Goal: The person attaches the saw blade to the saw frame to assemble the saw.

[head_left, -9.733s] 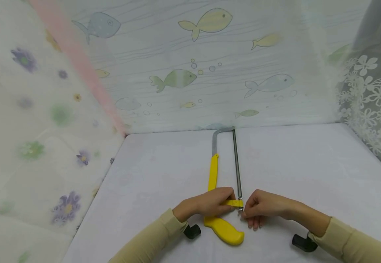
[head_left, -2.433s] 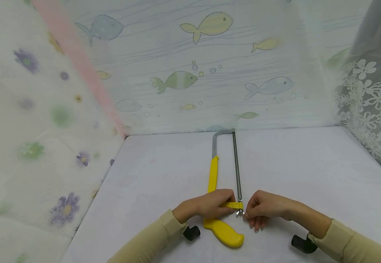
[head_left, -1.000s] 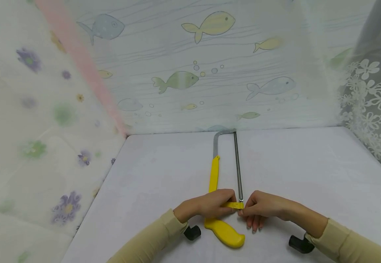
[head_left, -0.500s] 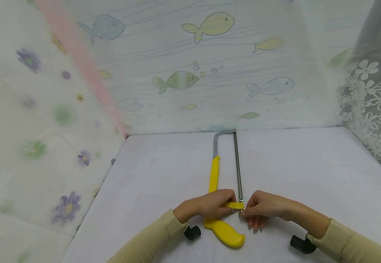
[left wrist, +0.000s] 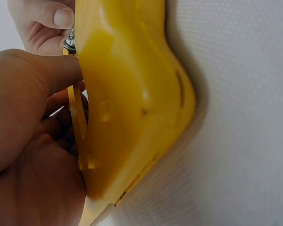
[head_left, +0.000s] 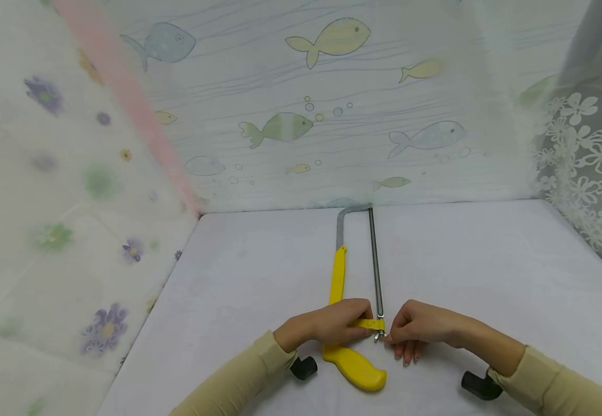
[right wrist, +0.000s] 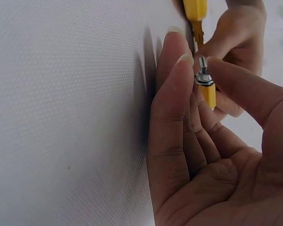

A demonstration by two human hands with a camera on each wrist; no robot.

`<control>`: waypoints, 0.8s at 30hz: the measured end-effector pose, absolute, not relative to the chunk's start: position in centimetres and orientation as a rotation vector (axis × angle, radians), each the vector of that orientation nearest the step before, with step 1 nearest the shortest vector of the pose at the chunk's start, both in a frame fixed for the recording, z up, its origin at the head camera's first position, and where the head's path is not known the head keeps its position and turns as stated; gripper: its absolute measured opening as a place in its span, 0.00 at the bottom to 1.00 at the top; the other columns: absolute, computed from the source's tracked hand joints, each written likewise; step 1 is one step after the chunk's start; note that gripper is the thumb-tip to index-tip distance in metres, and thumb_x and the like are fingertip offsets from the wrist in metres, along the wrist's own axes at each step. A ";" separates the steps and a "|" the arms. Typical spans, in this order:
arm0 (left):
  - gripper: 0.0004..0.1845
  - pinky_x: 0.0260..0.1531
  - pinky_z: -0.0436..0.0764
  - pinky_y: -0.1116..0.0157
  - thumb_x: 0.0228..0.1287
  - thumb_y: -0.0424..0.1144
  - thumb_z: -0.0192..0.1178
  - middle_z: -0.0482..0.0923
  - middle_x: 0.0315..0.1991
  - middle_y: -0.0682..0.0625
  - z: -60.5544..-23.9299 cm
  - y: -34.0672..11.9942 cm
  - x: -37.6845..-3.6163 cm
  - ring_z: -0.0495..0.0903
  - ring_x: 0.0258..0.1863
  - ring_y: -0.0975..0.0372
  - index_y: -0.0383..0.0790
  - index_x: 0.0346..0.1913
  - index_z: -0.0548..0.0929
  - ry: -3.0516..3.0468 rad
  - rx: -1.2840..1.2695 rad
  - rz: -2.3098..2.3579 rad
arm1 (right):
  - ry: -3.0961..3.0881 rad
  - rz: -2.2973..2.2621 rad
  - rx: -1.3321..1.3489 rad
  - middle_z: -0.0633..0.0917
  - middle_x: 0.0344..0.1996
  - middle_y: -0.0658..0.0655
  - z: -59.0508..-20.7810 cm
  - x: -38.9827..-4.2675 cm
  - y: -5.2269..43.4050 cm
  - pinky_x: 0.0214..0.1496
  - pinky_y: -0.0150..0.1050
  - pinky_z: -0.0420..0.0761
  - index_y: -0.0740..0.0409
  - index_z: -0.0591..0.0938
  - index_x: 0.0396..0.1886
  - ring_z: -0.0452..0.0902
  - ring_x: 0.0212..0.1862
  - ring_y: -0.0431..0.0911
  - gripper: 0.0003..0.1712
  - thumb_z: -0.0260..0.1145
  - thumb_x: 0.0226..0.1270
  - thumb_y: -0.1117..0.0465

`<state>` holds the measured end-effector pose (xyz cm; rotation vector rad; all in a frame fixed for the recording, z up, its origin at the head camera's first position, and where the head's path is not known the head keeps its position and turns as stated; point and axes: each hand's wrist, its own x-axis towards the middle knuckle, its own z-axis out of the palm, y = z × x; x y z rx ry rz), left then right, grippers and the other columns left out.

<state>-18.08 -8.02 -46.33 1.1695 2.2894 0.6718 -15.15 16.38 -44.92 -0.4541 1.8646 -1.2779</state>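
The hacksaw [head_left: 355, 300] lies flat on the worktop [head_left: 488, 271], blade [head_left: 375, 271] pointing to 12 o'clock, so the frame cannot roll. My left hand [head_left: 327, 323] grips the yellow frame just above the handle to brace it. My right hand [head_left: 417, 329] pinches the tension nut [right wrist: 203, 77] at the blade's near end, at 3 o'clock from the left.

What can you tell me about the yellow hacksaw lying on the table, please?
The hacksaw lies flat on the white table, its yellow plastic pistol handle nearest the person and its grey metal frame pointing toward the fish-print backdrop. A thin dark blade spans the frame's right side. The left hand grips the frame by the handle, while the right hand pinches the small metal nut at the blade's near end.
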 end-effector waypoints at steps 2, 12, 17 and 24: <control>0.06 0.42 0.73 0.76 0.77 0.39 0.59 0.75 0.40 0.58 -46.4 -8.0 -18.1 0.71 0.38 0.70 0.43 0.49 0.75 2.287 1.173 0.675 | 1.862 -1.281 -0.458 0.87 0.23 0.57 -44.9 -15.2 16.4 0.24 0.29 0.79 0.68 0.88 0.32 0.83 0.23 0.41 0.14 0.68 0.71 0.60; 0.06 0.42 0.73 0.76 0.77 0.40 0.59 0.74 0.39 0.59 -46.7 -8.0 -18.2 0.71 0.37 0.71 0.43 0.48 0.75 2.284 1.193 0.684 | 1.837 -1.286 -0.487 0.86 0.21 0.56 -45.1 -15.1 16.6 0.24 0.29 0.78 0.70 0.86 0.31 0.83 0.22 0.40 0.15 0.67 0.72 0.61; 0.06 0.41 0.73 0.76 0.77 0.40 0.59 0.74 0.39 0.58 -46.6 -8.1 -18.2 0.71 0.37 0.71 0.43 0.48 0.75 2.283 1.202 0.685 | 1.801 -1.301 -0.512 0.87 0.23 0.57 -45.1 -15.2 16.6 0.24 0.29 0.79 0.70 0.87 0.32 0.84 0.23 0.40 0.14 0.67 0.72 0.61; 0.06 0.42 0.73 0.76 0.77 0.39 0.59 0.74 0.39 0.58 -46.5 -8.1 -18.1 0.70 0.37 0.71 0.43 0.48 0.75 2.285 1.198 0.685 | 1.782 -1.299 -0.527 0.87 0.24 0.59 -45.3 -15.3 16.4 0.24 0.29 0.79 0.70 0.87 0.33 0.84 0.24 0.41 0.14 0.66 0.72 0.61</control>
